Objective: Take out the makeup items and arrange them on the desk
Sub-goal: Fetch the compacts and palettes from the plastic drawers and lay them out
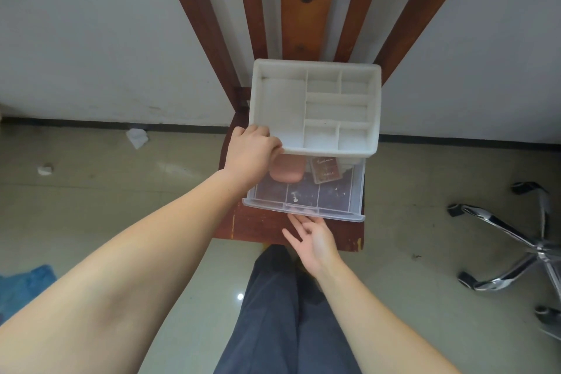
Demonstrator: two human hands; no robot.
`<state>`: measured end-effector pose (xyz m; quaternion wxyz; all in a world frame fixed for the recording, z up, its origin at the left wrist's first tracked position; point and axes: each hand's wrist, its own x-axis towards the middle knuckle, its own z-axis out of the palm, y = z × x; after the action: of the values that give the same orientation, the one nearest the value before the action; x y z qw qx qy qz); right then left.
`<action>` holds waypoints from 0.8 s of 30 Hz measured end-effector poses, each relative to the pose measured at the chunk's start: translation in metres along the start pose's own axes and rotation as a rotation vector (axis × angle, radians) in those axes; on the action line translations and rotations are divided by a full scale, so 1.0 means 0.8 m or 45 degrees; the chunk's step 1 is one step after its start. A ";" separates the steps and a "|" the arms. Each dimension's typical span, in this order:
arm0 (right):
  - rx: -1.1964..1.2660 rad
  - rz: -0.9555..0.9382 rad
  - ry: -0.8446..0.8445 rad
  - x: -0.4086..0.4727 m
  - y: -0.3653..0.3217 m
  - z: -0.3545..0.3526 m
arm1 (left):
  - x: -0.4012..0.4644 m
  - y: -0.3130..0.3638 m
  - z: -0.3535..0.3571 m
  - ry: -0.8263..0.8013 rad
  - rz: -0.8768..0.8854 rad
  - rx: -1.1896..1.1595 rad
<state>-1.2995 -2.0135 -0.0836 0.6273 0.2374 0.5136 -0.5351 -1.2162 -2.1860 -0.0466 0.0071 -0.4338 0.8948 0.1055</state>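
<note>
The fingers of the left hand [250, 155] curl over the front left corner of the white organizer [315, 106], thumb side on its rim, grasping it; the wrist bends slightly and the bare forearm runs back down and to the left. The right hand [312, 240] lies palm up, fingers released and spread, their tips just under the front lip of the clear drawer [303, 206], which is pulled out from beneath the organizer. Its forearm slants in from the lower right. Inside the drawer, toward the back, a pink case [287, 170] lies beside a small clear-lidded palette [326, 170]. The organizer's top compartments are open to view. It all stands on a small reddish-brown bench [258, 226] against the wall, with a chair base [510, 246] on the floor to the right.
</note>
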 end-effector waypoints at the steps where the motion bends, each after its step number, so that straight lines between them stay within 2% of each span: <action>1: 0.005 0.015 -0.009 0.000 -0.002 -0.003 | -0.001 0.000 0.002 0.012 0.004 -0.003; 3: -0.032 0.069 -0.028 0.000 -0.010 -0.007 | -0.005 -0.001 0.005 0.046 0.000 -0.024; 4: -0.144 0.128 -0.040 -0.004 -0.016 -0.007 | -0.009 0.000 0.005 0.070 -0.004 -0.040; 5: -0.384 0.201 -0.081 -0.012 -0.024 -0.005 | -0.015 0.001 0.004 0.113 0.001 -0.051; 7: -1.142 0.302 -0.247 -0.038 -0.047 0.001 | -0.037 0.004 0.008 0.212 0.125 -0.095; 8: -1.481 0.239 -0.329 -0.050 -0.062 0.005 | -0.051 0.005 0.012 0.205 0.246 -0.128; 9: -1.712 0.081 -0.385 -0.056 -0.078 0.010 | -0.062 0.007 0.017 0.154 0.362 -0.151; 11: -1.991 -0.405 -0.327 -0.055 -0.111 0.022 | -0.072 0.010 0.029 -0.054 0.442 -0.168; 13: -2.385 -0.829 -0.218 -0.031 -0.135 0.034 | -0.064 0.013 0.041 -0.230 0.324 -0.129; 14: -2.624 -0.935 -0.204 -0.014 -0.140 0.036 | -0.056 0.016 0.047 -0.306 0.244 -0.075; 16: -3.037 -0.915 -0.174 0.017 -0.135 0.034 | -0.039 0.020 0.059 -0.415 0.159 0.084; 18: -3.142 -0.898 -0.120 0.034 -0.129 0.029 | -0.024 0.023 0.071 -0.473 0.131 0.194; 20: -3.082 -1.036 -0.063 0.044 -0.129 0.025 | -0.014 0.024 0.078 -0.465 0.111 0.247; 24: -3.158 -1.125 -0.023 0.048 -0.128 0.021 | -0.015 0.016 0.074 -0.426 0.237 0.262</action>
<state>-1.3903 -2.0763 -0.0865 0.2036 -0.6826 0.6900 0.1285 -1.2236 -2.1573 -0.1012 0.1901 -0.3229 0.9233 0.0843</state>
